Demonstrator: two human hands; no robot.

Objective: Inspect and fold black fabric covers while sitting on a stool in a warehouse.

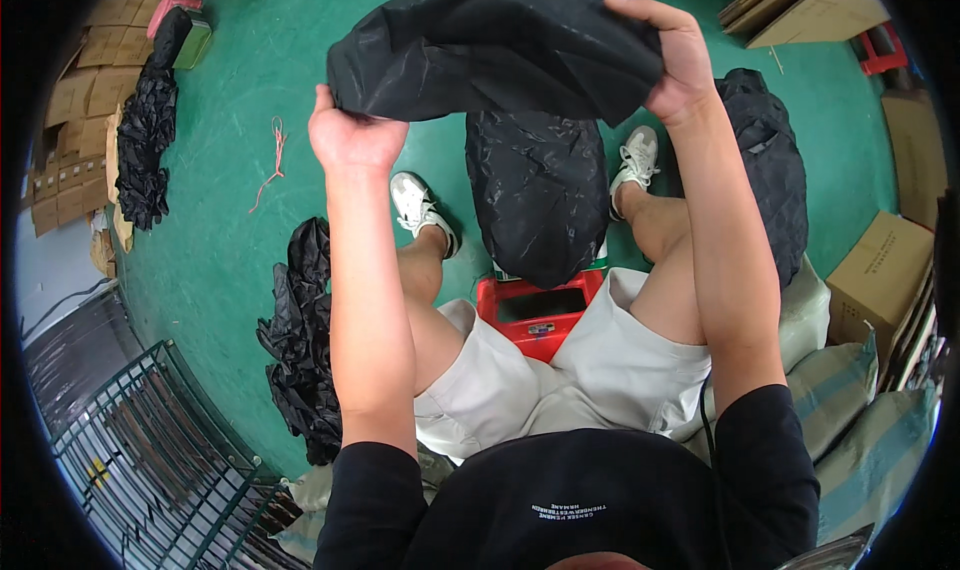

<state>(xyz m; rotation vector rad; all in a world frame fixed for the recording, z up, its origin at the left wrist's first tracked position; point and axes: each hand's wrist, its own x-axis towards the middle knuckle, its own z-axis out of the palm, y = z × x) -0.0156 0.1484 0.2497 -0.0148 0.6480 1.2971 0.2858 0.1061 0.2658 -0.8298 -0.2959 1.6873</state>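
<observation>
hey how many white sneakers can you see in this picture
2. One white sneaker is on the green floor below the left hand; the other white sneaker is beside the black fabric bundle, under the right forearm.

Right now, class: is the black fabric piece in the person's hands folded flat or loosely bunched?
Loosely bunched: the black fabric piece sags in rumpled creases between left hand and right hand.

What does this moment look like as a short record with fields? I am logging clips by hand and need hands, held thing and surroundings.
left hand: left hand grips the lower left edge of the black garment
right hand: right hand grips its upper right edge
garment: held up, spread between both hands
below it: black bundle lying over a red stool
posture: seated, white shoes on the green floor
left side: black pile, wire rack
right side: cardboard box
</observation>
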